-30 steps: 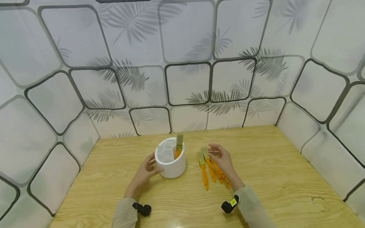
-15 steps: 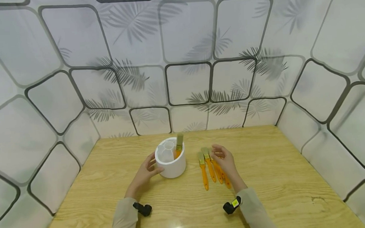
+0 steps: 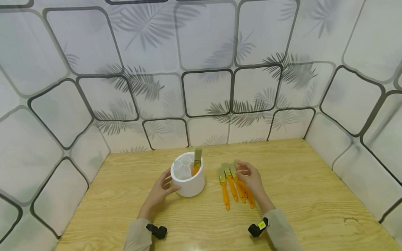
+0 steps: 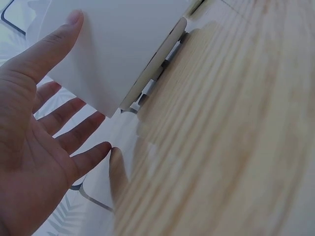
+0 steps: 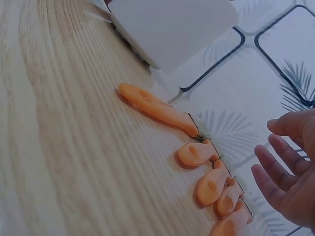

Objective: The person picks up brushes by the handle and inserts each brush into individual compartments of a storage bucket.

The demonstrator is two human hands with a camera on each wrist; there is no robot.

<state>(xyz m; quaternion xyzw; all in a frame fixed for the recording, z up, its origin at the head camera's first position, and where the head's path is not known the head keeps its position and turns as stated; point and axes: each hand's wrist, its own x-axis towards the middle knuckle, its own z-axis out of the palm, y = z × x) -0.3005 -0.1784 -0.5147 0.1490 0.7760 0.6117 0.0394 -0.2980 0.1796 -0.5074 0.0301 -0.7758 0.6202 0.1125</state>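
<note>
A round white divided holder stands on the table, with one paintbrush upright in it, bristles up. My left hand holds the holder at its left side, thumb on the front wall and fingers around the back. To the right lie several paintbrushes with orange handles, fanned side by side, bristles away from me. My right hand hovers over the right end of this row with fingers loosely bent and nothing between them. It partly hides the rightmost brushes. Orange handles show below it in the right wrist view.
The wood-grain table reaches back to a white patterned backdrop, which also closes in both sides. Black wrist cameras are worn on both forearms. Between the holder and the brush row lies a short stretch of tabletop.
My right hand has drifted slightly right and toward me, uncovering more of the brush bristles. My left hand and the holder stay in place.
</note>
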